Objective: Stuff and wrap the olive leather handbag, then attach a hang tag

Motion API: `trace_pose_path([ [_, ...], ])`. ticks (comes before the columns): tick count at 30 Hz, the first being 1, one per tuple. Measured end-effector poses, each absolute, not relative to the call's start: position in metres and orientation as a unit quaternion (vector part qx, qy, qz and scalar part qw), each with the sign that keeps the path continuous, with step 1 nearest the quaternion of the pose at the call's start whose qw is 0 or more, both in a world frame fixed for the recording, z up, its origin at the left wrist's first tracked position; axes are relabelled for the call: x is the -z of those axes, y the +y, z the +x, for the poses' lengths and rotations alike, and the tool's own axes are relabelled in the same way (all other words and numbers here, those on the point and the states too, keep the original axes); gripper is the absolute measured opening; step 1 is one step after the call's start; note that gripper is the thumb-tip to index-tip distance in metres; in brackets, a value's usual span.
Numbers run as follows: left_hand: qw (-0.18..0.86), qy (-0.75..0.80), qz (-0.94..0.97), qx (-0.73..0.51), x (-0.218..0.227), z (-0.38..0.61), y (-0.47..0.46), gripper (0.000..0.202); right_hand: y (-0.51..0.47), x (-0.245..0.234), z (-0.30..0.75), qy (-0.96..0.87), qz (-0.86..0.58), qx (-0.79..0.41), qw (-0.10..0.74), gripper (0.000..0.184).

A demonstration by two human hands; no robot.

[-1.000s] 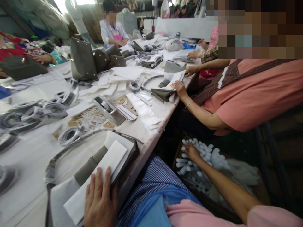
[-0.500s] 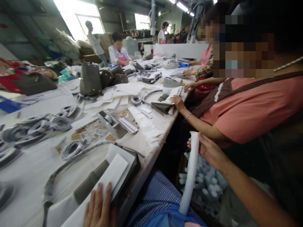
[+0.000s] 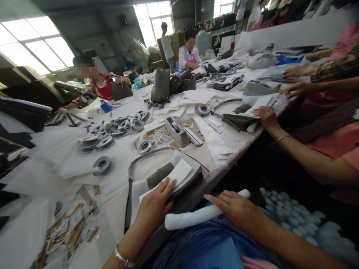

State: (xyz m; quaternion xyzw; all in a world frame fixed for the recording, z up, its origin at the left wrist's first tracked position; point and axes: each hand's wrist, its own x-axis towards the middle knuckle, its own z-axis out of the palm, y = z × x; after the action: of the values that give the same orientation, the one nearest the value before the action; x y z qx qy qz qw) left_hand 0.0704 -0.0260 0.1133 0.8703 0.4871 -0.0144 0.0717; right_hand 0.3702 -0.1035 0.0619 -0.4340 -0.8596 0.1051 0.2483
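My left hand lies with its fingers flat on a folded white sheet. Under the sheet is a dark olive handbag on the table's near edge; its wrapped handle arcs out over the tabletop. My right hand is closed around a long white padding roll. The roll is slightly bent and held nearly level above my lap, its left end close to my left wrist and the bag's front side. Its other end sticks out beyond my knuckles.
Wrapped grey coils, a tape dispenser and paper scraps cover the table. A co-worker's hand rests on another olive bag at right. Below, many white rolls are piled beside my lap.
My right hand has brought the white roll from upright at the right to nearly level near the bag. My left hand remains on the sheet. The view has turned left.
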Motion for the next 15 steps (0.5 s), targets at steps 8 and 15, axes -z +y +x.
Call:
trace_pose_path([
  [8,0.122,0.469,0.875,0.015,-0.129,0.068,-0.013,0.065,-0.074,-0.061,0.278,-0.858,-0.389,0.032,0.333,0.018],
  [15,0.133,0.470,0.872,0.017,-0.130,0.067,-0.013,0.058,-0.056,-0.046,0.262,-0.838,-0.411,0.067,0.352,0.016],
])
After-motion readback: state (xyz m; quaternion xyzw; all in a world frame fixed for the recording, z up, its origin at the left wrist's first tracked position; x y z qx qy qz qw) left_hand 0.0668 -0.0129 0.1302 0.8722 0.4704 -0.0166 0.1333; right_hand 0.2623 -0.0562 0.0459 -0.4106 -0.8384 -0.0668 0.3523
